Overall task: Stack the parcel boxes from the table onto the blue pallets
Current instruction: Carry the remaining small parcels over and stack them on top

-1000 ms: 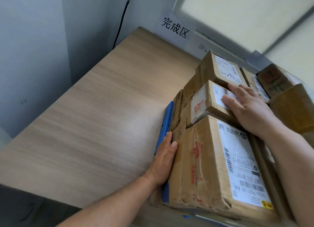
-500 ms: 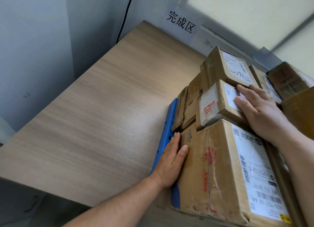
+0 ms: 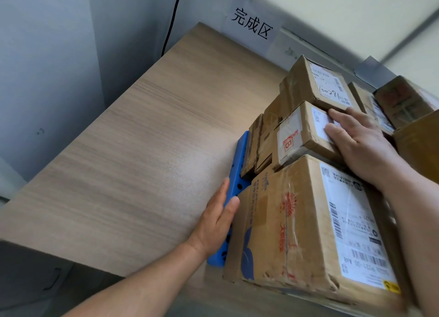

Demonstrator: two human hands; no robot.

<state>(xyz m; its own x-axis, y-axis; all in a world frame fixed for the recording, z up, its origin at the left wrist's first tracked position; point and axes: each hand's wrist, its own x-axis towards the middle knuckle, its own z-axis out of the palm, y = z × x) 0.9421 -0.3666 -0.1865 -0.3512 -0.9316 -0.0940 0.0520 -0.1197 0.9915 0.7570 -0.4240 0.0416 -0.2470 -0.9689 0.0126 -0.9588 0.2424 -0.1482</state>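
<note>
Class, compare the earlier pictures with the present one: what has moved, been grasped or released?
No visible change beyond a slight shift of view. The left hand stays flat against the edge of the blue pallet beside the large box; the right hand stays flat on the small stamped box. Nothing taken hold of or released.

Above the far corner of the table (image 3: pixel 142 150) I see a white paper sign (image 3: pixel 251 23) printed with 完成区, stuck to the wall. Left of it, a black cable (image 3: pixel 169 24) hangs down the grey wall (image 3: pixel 47 67) and drops behind the table's far left edge. Below the near edge I can make out a dark cabinet front (image 3: pixel 28 269) with a handle (image 3: pixel 55 278), both blurred.
</note>
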